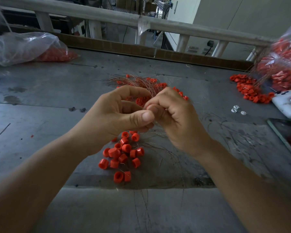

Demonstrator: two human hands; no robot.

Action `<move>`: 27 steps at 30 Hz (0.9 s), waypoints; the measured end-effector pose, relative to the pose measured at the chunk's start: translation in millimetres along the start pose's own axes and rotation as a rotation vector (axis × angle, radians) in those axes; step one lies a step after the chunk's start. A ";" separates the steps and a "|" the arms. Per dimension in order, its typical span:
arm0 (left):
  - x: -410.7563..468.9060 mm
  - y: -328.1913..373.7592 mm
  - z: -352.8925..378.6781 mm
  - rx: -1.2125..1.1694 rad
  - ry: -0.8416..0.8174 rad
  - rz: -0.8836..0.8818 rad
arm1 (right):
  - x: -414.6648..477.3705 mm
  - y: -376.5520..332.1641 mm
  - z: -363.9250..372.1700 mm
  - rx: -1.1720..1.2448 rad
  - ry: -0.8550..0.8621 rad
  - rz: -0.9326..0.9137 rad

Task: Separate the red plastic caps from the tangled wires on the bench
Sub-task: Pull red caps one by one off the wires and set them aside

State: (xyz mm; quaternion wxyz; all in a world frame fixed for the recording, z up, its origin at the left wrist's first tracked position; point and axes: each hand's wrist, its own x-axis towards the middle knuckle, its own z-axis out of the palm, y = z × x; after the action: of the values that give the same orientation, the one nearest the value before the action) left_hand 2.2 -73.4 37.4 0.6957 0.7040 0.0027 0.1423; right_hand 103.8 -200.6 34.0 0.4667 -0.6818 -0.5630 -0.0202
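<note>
At 10 o'clock a crinkled clear bag (23, 47) holds red caps. The left hand (118, 113), at centre, pinches a strand of the tangled wires (141, 83) (fine, coppery, springy), which fan out at 12 o'clock on the scuffed grey bench (40, 98). At 6 o'clock lie loose caps (123, 153): smooth, short, hollow cylinders, judged already freed. The right hand (171, 118) curls round one red cap (147, 107), barely visible. Capped strands remain at 12 o'clock and in the heap (249, 89) at 2 o'clock; work judged partly done.
</note>
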 end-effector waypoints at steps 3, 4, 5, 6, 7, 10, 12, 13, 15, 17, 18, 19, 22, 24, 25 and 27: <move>-0.6 0.2 4.9 0.136 0.050 0.042 | -2.4 0.3 4.0 -0.115 -0.046 -0.010; -0.9 0.1 6.1 0.150 0.049 0.041 | -2.9 1.3 4.6 -0.137 -0.065 -0.002; -1.1 -0.3 6.8 0.152 0.043 0.037 | -3.0 1.7 5.2 -0.155 -0.079 0.003; -1.3 -0.9 7.0 0.144 0.033 0.033 | -3.1 1.4 5.6 -0.173 -0.085 0.000; -1.5 -1.6 6.8 0.127 0.021 0.034 | -3.1 0.7 5.7 -0.187 -0.083 -0.013; -2.6 -2.0 6.2 0.084 -0.013 0.057 | -3.2 -4.0 6.2 -0.227 -0.044 -0.066; -3.1 -1.5 7.4 0.083 -0.015 0.057 | -3.2 -4.9 6.4 -0.229 -0.040 -0.068; -3.3 -1.4 8.2 0.080 -0.008 0.048 | -3.2 -4.6 5.4 -0.218 -0.042 -0.055; -3.0 -1.2 7.5 0.052 0.010 0.003 | -2.2 -3.7 2.1 -0.175 -0.034 -0.032; -2.0 -0.3 4.5 -0.016 0.012 -0.069 | -2.1 -3.3 -1.3 -0.164 -0.027 -0.038; -1.2 0.1 2.5 -0.034 0.015 -0.104 | -2.3 -3.3 -1.6 -0.177 -0.032 -0.053; -0.5 0.1 0.6 -0.024 0.020 -0.132 | -2.8 -2.9 -1.0 -0.195 -0.038 -0.070; 0.5 0.3 -2.7 0.011 0.027 -0.168 | -4.0 -0.8 1.5 -0.189 -0.064 -0.090; 1.8 1.5 -5.2 -0.060 0.039 -0.154 | -3.2 0.9 0.4 -0.131 -0.067 -0.033; 2.5 3.1 -6.9 -0.104 0.051 -0.143 | -2.4 1.5 -1.6 -0.087 -0.066 0.008; 3.5 6.9 -11.8 -0.185 0.080 -0.108 | -0.7 2.5 -4.8 -0.007 -0.072 0.055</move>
State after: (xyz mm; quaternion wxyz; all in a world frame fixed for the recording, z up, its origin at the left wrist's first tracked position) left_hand 1.9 -61.3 44.8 0.7639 0.6292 0.0554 0.1322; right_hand 107.9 -204.2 34.8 0.4442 -0.6991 -0.5602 0.0151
